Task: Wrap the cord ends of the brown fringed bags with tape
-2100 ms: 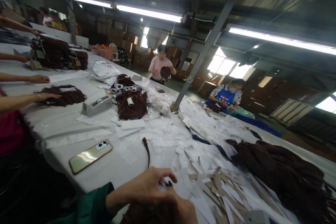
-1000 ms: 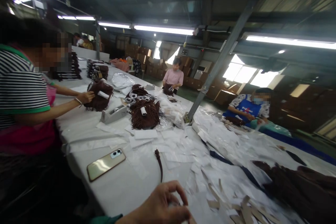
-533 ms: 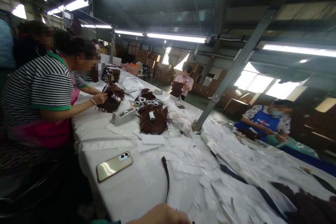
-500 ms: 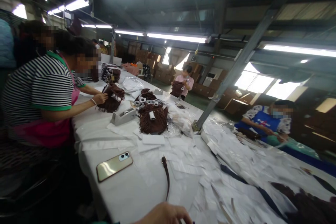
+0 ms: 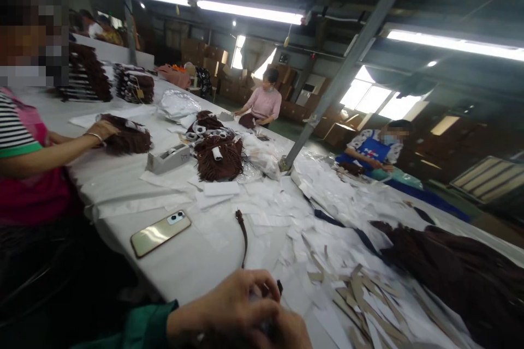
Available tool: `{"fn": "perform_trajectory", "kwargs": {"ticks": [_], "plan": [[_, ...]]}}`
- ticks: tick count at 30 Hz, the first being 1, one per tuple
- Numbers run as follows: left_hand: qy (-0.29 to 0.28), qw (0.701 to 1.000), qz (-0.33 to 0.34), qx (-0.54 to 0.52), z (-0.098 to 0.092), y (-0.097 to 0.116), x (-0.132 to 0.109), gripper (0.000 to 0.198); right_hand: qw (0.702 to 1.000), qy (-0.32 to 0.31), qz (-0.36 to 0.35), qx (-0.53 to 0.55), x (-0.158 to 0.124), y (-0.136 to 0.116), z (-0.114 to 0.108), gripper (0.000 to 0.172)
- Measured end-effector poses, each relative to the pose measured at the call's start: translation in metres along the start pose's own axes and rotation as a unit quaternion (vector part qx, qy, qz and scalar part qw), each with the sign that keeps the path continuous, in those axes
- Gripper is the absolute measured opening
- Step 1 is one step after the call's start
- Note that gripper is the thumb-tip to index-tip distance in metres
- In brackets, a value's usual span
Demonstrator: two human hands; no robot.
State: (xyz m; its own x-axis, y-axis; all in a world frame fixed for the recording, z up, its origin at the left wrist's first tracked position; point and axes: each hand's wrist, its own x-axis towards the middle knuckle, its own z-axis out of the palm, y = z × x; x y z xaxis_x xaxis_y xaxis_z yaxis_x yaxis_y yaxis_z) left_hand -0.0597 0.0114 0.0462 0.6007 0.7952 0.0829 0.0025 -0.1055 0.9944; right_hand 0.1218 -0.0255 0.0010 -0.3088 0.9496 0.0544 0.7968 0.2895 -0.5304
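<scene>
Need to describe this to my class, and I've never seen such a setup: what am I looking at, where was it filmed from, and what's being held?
There is no machine here. One camera, worn on a person's head, took every picture, looking forward and down. The left hand, in a green sleeve, and the right hand meet at the bottom edge. They seem to hold something small, mostly hidden; only a dark tip shows clearly.

On the white-covered table lie a phone, a brown strap with a buckle, a tape dispenser, a fringed brown piece, tan strips and dark brown material. Other people work around it; the hand at far left belongs to a co-worker.
</scene>
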Motion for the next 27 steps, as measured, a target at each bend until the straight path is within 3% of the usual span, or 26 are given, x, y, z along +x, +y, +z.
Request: {"fn": "perform_trajectory", "kwargs": {"ticks": [3, 5, 7, 9, 11, 14, 17, 19, 22, 25, 27], "plan": [[0.102, 0.973, 0.0, -0.205, 0.011, -0.02, 0.009, 0.037, 0.999, 0.016, 0.036, 0.025, -0.004, -0.001, -0.009, 0.034], [0.107, 0.961, -0.007, -0.253, 0.013, -0.031, 0.012, 0.04, 0.999, 0.02, 0.039, 0.009, -0.007, 0.003, -0.012, 0.036], [0.041, 0.979, -0.022, -0.197, 0.008, -0.032, 0.011, 0.038, 0.999, 0.007, 0.025, -0.03, -0.009, 0.009, -0.012, 0.033], [-0.038, 0.996, -0.018, -0.074, 0.0, -0.024, 0.008, 0.032, 0.998, -0.021, 0.009, -0.066, -0.01, 0.013, -0.009, 0.03], [-0.067, 0.998, -0.005, 0.022, -0.003, -0.013, 0.005, 0.023, 0.998, -0.033, 0.004, -0.058, -0.009, 0.012, -0.004, 0.03], [-0.011, 0.998, -0.011, -0.057, 0.005, -0.01, 0.008, 0.023, 0.998, -0.005, 0.049, 0.046, -0.005, 0.006, 0.0, 0.033], [0.074, 0.967, -0.008, -0.245, 0.02, -0.03, 0.016, 0.037, 0.986, 0.017, 0.108, 0.125, -0.005, 0.001, -0.002, 0.04], [0.092, 0.952, -0.005, -0.291, 0.027, -0.045, 0.02, 0.041, 0.985, 0.023, 0.118, 0.123, -0.008, 0.001, -0.004, 0.038], [0.047, 0.983, -0.008, -0.18, 0.024, -0.053, 0.02, 0.055, 0.991, 0.024, 0.111, 0.078, -0.013, 0.003, -0.008, 0.035], [-0.059, 0.998, 0.013, -0.005, 0.01, -0.041, 0.016, 0.08, 0.992, 0.001, 0.112, 0.056, -0.012, 0.001, -0.012, 0.04], [-0.116, 0.991, 0.025, 0.054, 0.001, -0.03, 0.014, 0.074, 0.99, -0.018, 0.12, 0.068, -0.011, -0.002, -0.013, 0.045]]}}
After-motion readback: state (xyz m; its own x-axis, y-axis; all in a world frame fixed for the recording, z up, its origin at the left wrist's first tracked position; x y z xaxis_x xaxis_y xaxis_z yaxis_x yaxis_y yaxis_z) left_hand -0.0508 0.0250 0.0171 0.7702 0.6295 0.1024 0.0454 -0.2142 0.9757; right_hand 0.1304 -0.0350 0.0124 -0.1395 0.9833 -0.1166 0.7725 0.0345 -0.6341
